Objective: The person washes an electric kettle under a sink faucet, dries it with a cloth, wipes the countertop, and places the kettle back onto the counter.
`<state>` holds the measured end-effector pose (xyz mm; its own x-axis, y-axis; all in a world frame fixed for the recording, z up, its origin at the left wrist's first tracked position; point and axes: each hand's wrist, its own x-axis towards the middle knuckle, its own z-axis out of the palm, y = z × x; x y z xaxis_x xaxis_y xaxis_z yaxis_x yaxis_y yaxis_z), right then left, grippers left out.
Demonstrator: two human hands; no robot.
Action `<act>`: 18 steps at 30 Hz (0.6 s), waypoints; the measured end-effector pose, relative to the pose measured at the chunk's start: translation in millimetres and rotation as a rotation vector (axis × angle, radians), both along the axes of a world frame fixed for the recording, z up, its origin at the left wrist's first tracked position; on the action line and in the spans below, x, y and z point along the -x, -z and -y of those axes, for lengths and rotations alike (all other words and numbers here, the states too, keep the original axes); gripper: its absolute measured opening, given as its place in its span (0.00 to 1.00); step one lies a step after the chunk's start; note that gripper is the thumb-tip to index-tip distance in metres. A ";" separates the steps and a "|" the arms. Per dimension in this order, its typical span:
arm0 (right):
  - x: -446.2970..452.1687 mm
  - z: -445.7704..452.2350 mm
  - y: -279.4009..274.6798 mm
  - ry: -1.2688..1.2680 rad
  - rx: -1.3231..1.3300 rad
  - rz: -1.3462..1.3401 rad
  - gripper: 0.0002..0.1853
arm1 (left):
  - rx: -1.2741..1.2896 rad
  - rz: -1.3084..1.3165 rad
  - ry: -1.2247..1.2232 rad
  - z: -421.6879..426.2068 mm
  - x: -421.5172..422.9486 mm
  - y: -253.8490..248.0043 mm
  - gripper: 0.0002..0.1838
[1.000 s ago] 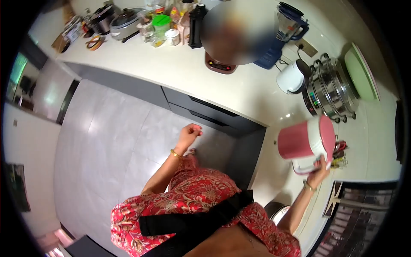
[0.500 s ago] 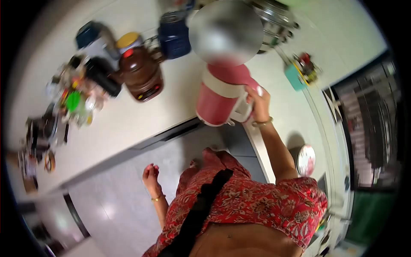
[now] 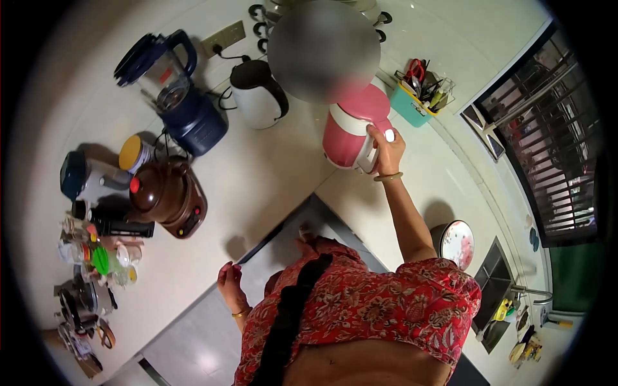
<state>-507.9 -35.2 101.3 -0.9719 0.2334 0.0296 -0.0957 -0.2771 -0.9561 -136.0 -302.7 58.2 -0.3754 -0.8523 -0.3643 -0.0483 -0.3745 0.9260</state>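
My right hand (image 3: 387, 151) is wrapped round the handle of a pink and white thermos jug (image 3: 345, 140). The jug is upright above the counter corner; whether its base touches the top cannot be made out. A blurred grey disc hides the area beyond its lid. My left hand (image 3: 232, 287) hangs beside the counter edge with its fingers curled and nothing visible in them. Past the jug to the left stands a white electric kettle (image 3: 256, 103) with a dark lid. A turquoise utensil holder (image 3: 412, 106) with scissors and tools stands to its right.
Along the left counter (image 3: 257, 186) stand a blue blender (image 3: 193, 122), a brown pot (image 3: 167, 196), a yellow-lidded jar (image 3: 136, 153) and several small bottles. To the right are a floral-patterned round lid or plate (image 3: 458, 246), the sink (image 3: 494, 273) and a barred window (image 3: 547, 138).
The view has swung left and down, bringing the kettle and sink into sight. The jug has moved over the counter, away from my body. My right hand keeps its hold.
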 end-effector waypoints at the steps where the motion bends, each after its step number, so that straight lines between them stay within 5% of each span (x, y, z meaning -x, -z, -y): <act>1: 12.8 -3.7 1.7 0.000 -0.001 0.009 0.14 | 0.011 0.007 0.041 -3.4 12.4 -5.1 0.06; 8: 50.2 -16.1 -2.9 0.162 -0.110 0.021 0.16 | 0.043 0.129 0.077 -4.9 57.3 -2.2 0.07; 11: 54.3 -23.0 -7.3 -0.026 -0.049 -0.028 0.08 | 0.082 0.157 0.075 -4.9 76.5 -8.9 0.08; 18: 33.1 2.4 -36.9 -0.414 -0.094 -0.017 0.10 | 0.043 0.111 0.039 3.9 89.7 -17.3 0.08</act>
<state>-541.0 -37.6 138.2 -0.9822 -0.1813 0.0494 -0.0109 -0.2073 -0.9782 -225.6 -306.6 75.5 -0.3681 -0.8536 -0.3686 -0.1656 -0.3300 0.9294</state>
